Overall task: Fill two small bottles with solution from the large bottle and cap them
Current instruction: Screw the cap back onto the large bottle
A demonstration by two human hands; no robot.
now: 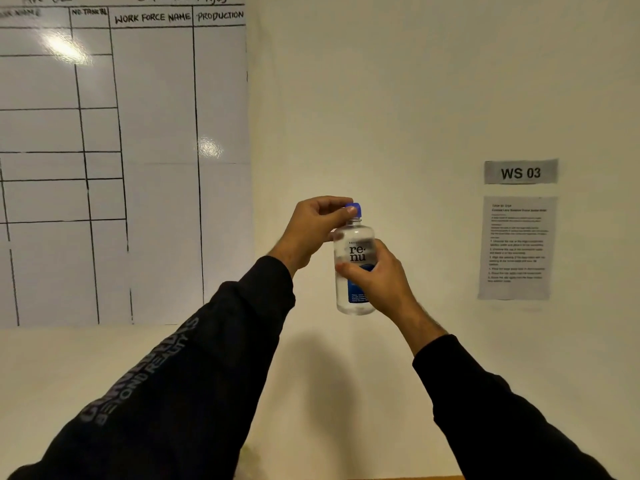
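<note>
I hold the large clear bottle (353,244) upright in front of the wall, at chest height. It has a "renu" label with a blue lower part and holds clear solution. My right hand (381,278) wraps around its middle from the right. My left hand (315,230) comes from the left, with fingers and thumb pinched on the blue cap (356,209) at the top. The two small bottles are not in view.
A whiteboard (121,161) with a hand-drawn table covers the wall at the left. A grey "WS 03" sign (521,172) and a printed instruction sheet (516,247) hang at the right. No work surface shows except a thin orange strip (398,477) at the bottom edge.
</note>
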